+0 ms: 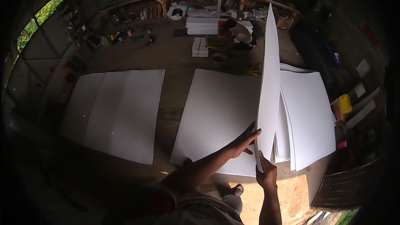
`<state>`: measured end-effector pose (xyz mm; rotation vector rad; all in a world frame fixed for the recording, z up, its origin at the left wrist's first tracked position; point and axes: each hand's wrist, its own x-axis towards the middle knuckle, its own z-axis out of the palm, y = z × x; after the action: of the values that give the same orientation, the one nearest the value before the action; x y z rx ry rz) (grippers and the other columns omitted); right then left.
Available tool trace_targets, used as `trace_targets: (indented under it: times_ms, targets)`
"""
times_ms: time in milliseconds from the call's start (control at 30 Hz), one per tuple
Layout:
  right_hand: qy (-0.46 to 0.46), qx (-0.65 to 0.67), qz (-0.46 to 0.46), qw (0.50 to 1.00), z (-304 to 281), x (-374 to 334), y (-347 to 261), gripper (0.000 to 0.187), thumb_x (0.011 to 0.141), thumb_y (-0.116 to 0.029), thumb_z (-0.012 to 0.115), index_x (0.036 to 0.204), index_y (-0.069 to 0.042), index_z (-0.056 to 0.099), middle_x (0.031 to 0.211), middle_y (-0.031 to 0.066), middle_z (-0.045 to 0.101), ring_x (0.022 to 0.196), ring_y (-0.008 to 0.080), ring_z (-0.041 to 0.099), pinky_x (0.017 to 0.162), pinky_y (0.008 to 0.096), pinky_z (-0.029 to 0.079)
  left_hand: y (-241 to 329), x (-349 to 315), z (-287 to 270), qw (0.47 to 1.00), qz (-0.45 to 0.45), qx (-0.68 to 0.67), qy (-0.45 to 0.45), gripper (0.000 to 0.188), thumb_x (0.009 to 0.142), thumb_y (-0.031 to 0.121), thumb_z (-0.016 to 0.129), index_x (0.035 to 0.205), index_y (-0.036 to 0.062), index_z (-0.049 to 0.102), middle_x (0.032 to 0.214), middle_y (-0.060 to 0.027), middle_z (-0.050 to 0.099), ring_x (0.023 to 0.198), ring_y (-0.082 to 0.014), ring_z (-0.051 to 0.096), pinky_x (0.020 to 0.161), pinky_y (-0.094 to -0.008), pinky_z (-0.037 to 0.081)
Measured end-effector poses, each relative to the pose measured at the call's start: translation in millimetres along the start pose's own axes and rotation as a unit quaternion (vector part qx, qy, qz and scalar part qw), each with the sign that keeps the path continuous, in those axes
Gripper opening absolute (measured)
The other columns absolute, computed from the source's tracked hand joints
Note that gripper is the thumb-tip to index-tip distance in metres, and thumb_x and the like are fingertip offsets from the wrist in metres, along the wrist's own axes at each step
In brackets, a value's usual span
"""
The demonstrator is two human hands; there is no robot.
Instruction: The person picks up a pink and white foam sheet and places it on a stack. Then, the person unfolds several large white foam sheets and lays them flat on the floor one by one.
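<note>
A large white sheet (270, 79) stands almost on edge in front of me, its long narrow side toward me and its far end rising to a point. My left hand (245, 141) grips its near left edge, one digit lapping over the front and the others partly on the left side. Lower down, my right hand (266, 173) is closed around the sheet's bottom corner with the thumb up. Beneath and left of it lies a stack of dotted white sheets (221, 112). Smooth white sheets (310, 116) lie fanned in a pile to the right.
Another pile of white sheets (121, 112) lies on the floor at left. At the back, a person (241, 33) crouches beside a wheelbarrow (218, 56) and white stacked pieces (200, 46). Behind runs a long wooden rack (164, 6). A dark slatted panel (343, 189) is at lower right.
</note>
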<state>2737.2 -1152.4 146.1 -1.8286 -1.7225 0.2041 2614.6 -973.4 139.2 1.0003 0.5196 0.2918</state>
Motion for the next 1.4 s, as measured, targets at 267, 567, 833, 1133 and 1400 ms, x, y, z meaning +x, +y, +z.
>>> trace_targets:
  times_ms: [267, 567, 833, 1133, 1400]
  targets:
    - [-0.023, -0.061, -0.123, 0.990, 76, 14, -134, 0.084, 0.058, 0.003, 0.069, 0.140, -0.010, 0.057, 0.123, 0.0172, 0.068, 0.086, 0.0315, 0.071, 0.068, 0.0398, 0.059, 60, -142, -106, 0.992, 0.047, 0.053, 0.100, 0.073, 0.073, 0.009, 0.064, 0.142, -0.0006, 0.044, 0.104, -0.0087, 0.060, 0.086, -0.0150, 0.057, 0.067, -0.0288, 0.047]
    - [0.062, -0.093, -0.098, 0.989, 142, -55, -180, 0.071, 0.056, -0.001, 0.068, 0.126, -0.012, 0.068, 0.113, 0.0092, 0.071, 0.099, 0.0297, 0.068, 0.083, 0.0420, 0.057, 25, -293, -214, 0.986, 0.111, -0.070, 0.103, 0.063, 0.073, 0.000, 0.060, 0.136, 0.0006, 0.050, 0.116, -0.0097, 0.060, 0.107, -0.0192, 0.059, 0.096, -0.0329, 0.047]
    - [0.065, -0.137, 0.061, 0.987, 208, -141, -94, 0.053, 0.078, -0.016, 0.075, 0.128, -0.003, 0.063, 0.116, 0.0169, 0.070, 0.102, 0.0382, 0.067, 0.087, 0.0470, 0.056, 77, -415, -279, 0.964, 0.209, -0.038, 0.158, 0.050, 0.073, 0.009, 0.057, 0.122, -0.0034, 0.060, 0.108, -0.0101, 0.064, 0.101, -0.0214, 0.060, 0.091, -0.0355, 0.047]
    - [0.028, -0.023, 0.024, 0.999, 297, -85, -191, 0.069, 0.059, 0.014, 0.057, 0.124, -0.007, 0.070, 0.127, 0.0109, 0.069, 0.121, 0.0314, 0.064, 0.104, 0.0416, 0.052, 137, -531, -373, 0.937, 0.204, 0.021, 0.282, 0.053, 0.074, 0.017, 0.057, 0.123, -0.0030, 0.059, 0.108, -0.0121, 0.065, 0.103, -0.0227, 0.060, 0.091, -0.0363, 0.047]
    - [0.038, 0.014, 0.018, 0.999, 362, -72, -293, 0.073, 0.060, 0.016, 0.048, 0.126, -0.009, 0.069, 0.129, 0.0186, 0.067, 0.124, 0.0384, 0.061, 0.104, 0.0438, 0.051, 130, -647, -471, 0.934, 0.208, 0.047, 0.287, 0.078, 0.071, 0.011, 0.059, 0.146, -0.0041, 0.044, 0.129, -0.0165, 0.060, 0.116, -0.0263, 0.059, 0.100, -0.0378, 0.046]
